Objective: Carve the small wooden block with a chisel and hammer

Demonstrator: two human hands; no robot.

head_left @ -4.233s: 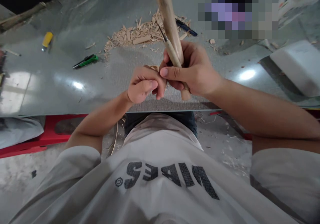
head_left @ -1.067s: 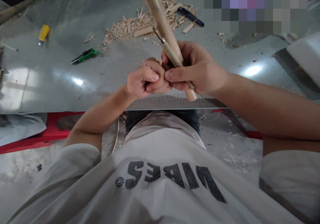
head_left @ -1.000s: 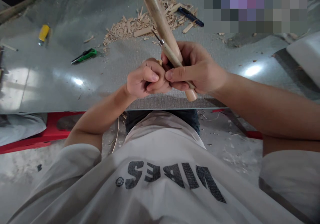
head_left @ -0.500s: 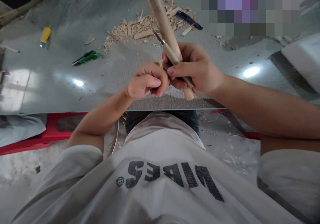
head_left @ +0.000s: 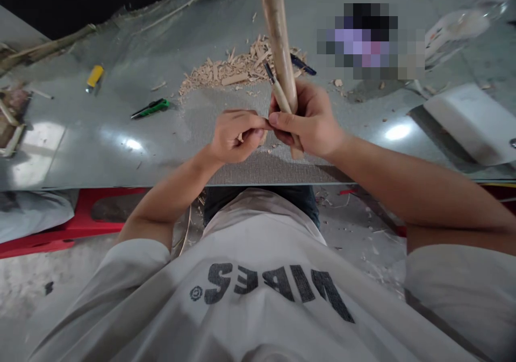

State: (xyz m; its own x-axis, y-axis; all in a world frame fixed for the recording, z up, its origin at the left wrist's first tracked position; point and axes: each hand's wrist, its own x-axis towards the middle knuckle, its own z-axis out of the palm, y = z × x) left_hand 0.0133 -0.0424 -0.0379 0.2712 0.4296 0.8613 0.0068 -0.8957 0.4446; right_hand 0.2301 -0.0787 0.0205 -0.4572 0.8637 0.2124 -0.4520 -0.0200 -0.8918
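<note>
The right hand has its fingers closed round the rod and the chisel together, both slanting up towards twelve o'clock. Against its thumb, the left hand meets it, fingers curled in, seemingly pinching a pale piece that is mostly hidden, above the near edge of the surface. This looks like fingertip handling rather than cutting, since the chisel's tip points away from the piece; any shift of grip calls for keeping that tip clear of the left fingers. From the hands, shavings lie at eleven o'clock, the green cutter at nine and the blue knife at one.
</note>
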